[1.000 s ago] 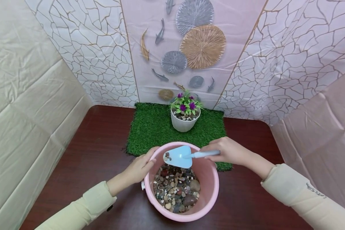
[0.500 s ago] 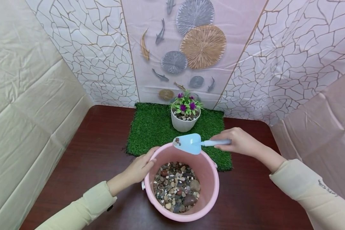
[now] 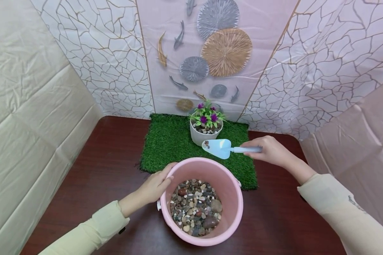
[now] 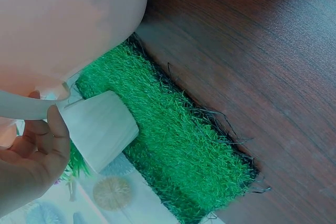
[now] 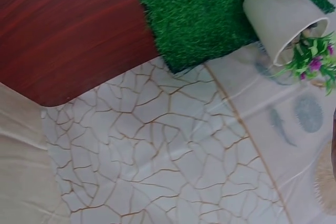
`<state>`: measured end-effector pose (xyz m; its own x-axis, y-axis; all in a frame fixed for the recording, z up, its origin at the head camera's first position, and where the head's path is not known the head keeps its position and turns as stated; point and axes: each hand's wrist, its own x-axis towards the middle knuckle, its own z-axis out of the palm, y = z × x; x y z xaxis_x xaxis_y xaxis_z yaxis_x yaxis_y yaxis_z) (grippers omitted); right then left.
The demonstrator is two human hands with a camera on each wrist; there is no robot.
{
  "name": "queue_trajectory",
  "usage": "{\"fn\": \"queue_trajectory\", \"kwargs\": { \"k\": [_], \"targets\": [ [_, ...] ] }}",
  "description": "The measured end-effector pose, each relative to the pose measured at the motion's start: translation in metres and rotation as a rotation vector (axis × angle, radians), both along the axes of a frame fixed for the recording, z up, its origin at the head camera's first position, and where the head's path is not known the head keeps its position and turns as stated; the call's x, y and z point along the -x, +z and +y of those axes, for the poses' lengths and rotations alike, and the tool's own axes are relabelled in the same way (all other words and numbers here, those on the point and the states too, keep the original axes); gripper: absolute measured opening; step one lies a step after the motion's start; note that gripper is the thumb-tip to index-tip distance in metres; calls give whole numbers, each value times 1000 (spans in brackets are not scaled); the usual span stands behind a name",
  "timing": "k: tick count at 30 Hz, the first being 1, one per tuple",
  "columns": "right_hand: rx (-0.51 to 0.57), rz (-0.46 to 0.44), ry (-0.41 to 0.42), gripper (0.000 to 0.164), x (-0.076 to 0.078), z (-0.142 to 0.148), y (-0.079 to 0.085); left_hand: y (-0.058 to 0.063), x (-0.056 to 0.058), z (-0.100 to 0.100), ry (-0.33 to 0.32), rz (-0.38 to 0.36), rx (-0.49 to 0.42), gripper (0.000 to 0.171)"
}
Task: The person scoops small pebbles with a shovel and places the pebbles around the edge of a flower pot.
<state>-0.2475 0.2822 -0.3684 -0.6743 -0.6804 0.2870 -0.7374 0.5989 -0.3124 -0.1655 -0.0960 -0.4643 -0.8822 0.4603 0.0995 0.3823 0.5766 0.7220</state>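
Observation:
My right hand (image 3: 265, 150) grips the grey-white handle of a small light-blue trowel (image 3: 221, 148), held level in front of the flower pot. A few pebbles (image 3: 206, 144) lie on the blade's tip. With fingers outside and thumb inside, my left hand (image 3: 156, 182) holds the rim of a pink bucket (image 3: 234, 226); the left wrist view shows those fingers (image 4: 59, 129) at the rim. Mixed pebbles (image 3: 194, 209) cover the bucket's bottom. Behind the blade stands a white pot (image 3: 199, 136) with purple flowers (image 3: 207, 118) and pebbles inside. The trowel is out of the right wrist view.
The pot stands on a green artificial grass mat (image 3: 166, 141), which the bucket partly overlaps in the head view. Underneath is a dark red-brown wooden table (image 3: 115, 148). Patterned cloth walls (image 3: 115, 53) enclose the back and sides.
My right hand has carried the trowel up out of the bucket, then away from me and to the right, toward the pot. The pebbles stay on its tip. My left hand and the bucket have not moved.

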Motion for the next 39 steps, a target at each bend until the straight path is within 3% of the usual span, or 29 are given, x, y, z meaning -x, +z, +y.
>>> {"fn": "queue_trajectory", "kwargs": {
  "k": [19, 30, 39],
  "targets": [
    [-110, -117, -269, 24, 37, 29, -17, -1, 1, -1, -7, 6, 7, 45],
    [-129, -164, -339, 25, 57, 34, -23, 0, 0, 1, -8, 28, 22, 44],
    [-157, -167, -326, 23, 73, 26, -18, 0, -1, -1, 4, 16, 16, 45]
  ]
}}
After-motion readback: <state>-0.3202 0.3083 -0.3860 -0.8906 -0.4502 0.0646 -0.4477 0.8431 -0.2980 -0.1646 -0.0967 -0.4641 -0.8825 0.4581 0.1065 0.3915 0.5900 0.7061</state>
